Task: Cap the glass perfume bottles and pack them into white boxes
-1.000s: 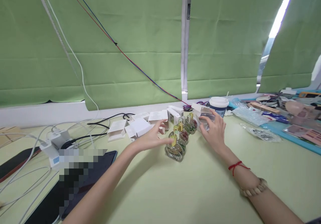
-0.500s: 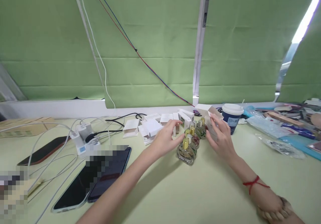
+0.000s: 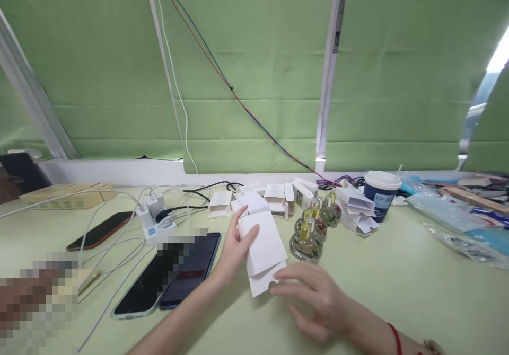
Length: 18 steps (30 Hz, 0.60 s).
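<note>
A white box with an open flap at its near end is gripped in my left hand, thumb on its top face. My right hand is beside the near flap, fingers apart and slightly blurred; whether a fingertip touches the flap I cannot tell. Several glass bottles with gold and silver caps stand in a cluster right of the box. Behind them are more white boxes, and some white boxes are piled on the right beside the cup.
A lidded cup stands at the back right, near plastic bags. On the left lie two phones, another dark phone, a power strip with cables, and yellowish boxes.
My left hand has moved from the bottles to hold a white box nearer me. My right hand has left the box at the right and come down toward the near flap. The view has shifted.
</note>
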Each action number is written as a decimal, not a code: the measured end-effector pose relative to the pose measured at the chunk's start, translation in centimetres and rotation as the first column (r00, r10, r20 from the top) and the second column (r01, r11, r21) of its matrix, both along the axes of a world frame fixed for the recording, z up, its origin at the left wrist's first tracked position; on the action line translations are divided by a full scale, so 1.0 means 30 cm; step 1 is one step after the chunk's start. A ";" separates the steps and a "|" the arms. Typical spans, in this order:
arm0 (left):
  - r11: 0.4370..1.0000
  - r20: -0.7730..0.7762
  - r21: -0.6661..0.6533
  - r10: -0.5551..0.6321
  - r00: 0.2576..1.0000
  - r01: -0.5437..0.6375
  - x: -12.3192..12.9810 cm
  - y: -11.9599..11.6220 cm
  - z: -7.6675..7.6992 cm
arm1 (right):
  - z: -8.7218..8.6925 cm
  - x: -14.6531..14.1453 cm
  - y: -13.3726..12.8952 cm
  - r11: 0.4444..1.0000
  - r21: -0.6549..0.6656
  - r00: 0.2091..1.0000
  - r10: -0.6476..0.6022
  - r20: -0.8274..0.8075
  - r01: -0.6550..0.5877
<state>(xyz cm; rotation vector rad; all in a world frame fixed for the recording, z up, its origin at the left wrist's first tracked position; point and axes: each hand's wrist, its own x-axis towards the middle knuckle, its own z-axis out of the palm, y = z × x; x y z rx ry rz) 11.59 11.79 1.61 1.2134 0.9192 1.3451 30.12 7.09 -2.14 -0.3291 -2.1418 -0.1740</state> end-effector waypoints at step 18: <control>0.964 -0.085 -0.181 -0.215 0.973 0.197 0.059 -0.143 -0.150 | -0.032 -0.013 -0.023 0.298 -0.940 0.943 -0.230 -0.239 -0.166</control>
